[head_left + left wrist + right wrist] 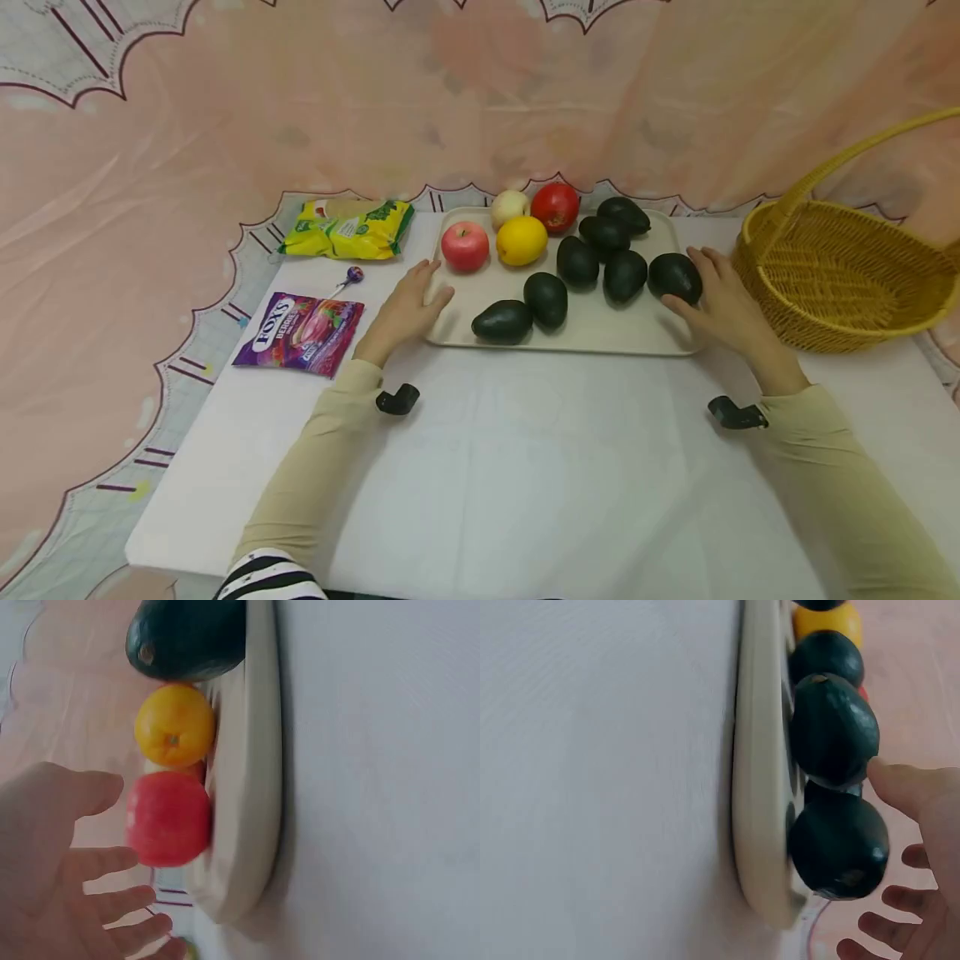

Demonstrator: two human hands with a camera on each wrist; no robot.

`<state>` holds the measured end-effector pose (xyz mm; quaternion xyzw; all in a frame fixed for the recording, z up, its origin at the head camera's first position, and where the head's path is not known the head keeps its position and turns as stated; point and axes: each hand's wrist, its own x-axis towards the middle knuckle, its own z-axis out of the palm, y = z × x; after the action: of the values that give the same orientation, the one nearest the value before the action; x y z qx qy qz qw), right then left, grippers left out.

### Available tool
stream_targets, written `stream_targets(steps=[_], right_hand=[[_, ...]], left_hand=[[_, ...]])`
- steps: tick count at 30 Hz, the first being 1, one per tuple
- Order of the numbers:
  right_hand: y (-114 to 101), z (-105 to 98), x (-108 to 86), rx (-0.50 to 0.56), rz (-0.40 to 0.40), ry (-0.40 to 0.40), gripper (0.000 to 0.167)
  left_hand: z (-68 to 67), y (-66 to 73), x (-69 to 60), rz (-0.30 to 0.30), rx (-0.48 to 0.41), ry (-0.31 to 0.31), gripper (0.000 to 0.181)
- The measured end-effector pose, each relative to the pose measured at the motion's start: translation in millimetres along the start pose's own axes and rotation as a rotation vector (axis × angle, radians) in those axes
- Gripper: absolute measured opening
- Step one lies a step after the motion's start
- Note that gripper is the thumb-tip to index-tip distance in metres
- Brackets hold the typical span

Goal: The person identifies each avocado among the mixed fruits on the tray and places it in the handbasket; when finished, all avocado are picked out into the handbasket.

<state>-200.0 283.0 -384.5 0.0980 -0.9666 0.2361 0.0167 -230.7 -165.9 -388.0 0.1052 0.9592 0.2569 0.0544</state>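
Observation:
A cream tray (600, 333) carries several dark green avocados (547, 300), a pink-red apple (465, 247), a yellow-orange orange (521, 241), a pale round fruit (509, 208) and a red pomegranate (555, 207). At the tray's left edge, my left hand (405, 310) holds nothing; its spread fingers and thumb are nearest the apple (169, 819). My right hand (723, 304) is at the right edge, fingers relaxed beside the rightmost avocado (676, 278). In the right wrist view, the thumb of the right hand (922, 847) overlaps an avocado's outline; I cannot tell whether they touch.
A yellow wicker basket (825, 321) with a tall handle stands right of the tray. On the left lie a yellow-green packet (345, 229), a lollipop (354, 275) and a purple Fox's candy bag (300, 333). White cloth covers the table (540, 467); a patterned pink curtain (337, 100) hangs behind.

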Motion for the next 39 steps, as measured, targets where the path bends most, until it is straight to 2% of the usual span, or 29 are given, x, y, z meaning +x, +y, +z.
stream_targets(steps=[3,5,7,9,13,17,26,34,39], right_hand=[[4,7,6.9,0.098,0.023,0.028,0.086],[5,11,10.1,0.133,0.037,0.052,0.086],[8,15,13.1,0.153,0.051,0.079,0.085],[10,17,15.7,0.164,0.067,0.102,0.084],[14,21,17.4,0.171,0.075,0.145,0.08],[16,22,19.1,0.17,0.064,0.178,0.075],[10,13,16.1,0.2,0.087,0.183,0.067],[5,2,12.7,0.258,0.067,0.252,0.063],[3,-12,6.2,0.291,0.065,0.298,0.061]], left_hand=[[8.1,-10.0,8.3,-0.053,-0.207,0.072,0.061],[14.7,-14.1,13.2,-0.091,-0.308,0.119,0.058],[20.9,-16.5,17.3,-0.122,-0.381,0.164,0.056],[26.8,-19.2,21.2,-0.129,-0.407,0.208,0.055],[37.0,-28.3,24.1,-0.099,-0.41,0.281,0.052],[40.0,-33.9,25.3,-0.077,-0.414,0.313,0.049],[39.2,-33.4,23.9,-0.057,-0.366,0.317,0.05],[40.4,-36.3,22.3,-0.043,-0.354,0.337,0.049],[41.5,-36.7,23.9,-0.04,-0.346,0.326,0.049]])
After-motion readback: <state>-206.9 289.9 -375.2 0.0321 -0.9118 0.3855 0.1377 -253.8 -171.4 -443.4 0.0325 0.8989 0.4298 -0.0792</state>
